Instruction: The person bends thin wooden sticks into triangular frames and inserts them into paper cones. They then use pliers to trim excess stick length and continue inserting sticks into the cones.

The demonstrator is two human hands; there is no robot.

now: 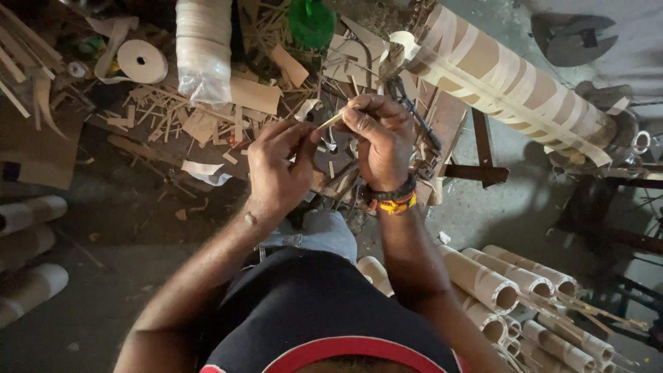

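Both my hands meet in the middle of the view over a littered floor. My left hand (pixel 277 166) pinches one end of a thin pale wooden stick (pixel 331 120) between thumb and fingers. My right hand (pixel 378 141), with a beaded band at the wrist, closes its fingers around the stick's other end. The stick lies slanted between the two hands. My knees and dark shirt fill the lower middle.
Wood offcuts and splinters (pixel 200 114) cover the ground ahead. A large paper-wrapped cardboard tube (pixel 511 86) lies at upper right. Several smaller tubes (pixel 514 287) are stacked lower right, others at left (pixel 27 214). A tape roll (pixel 141 61), plastic-wrapped roll (pixel 203 45) and green bottle (pixel 311 21) sit at top.
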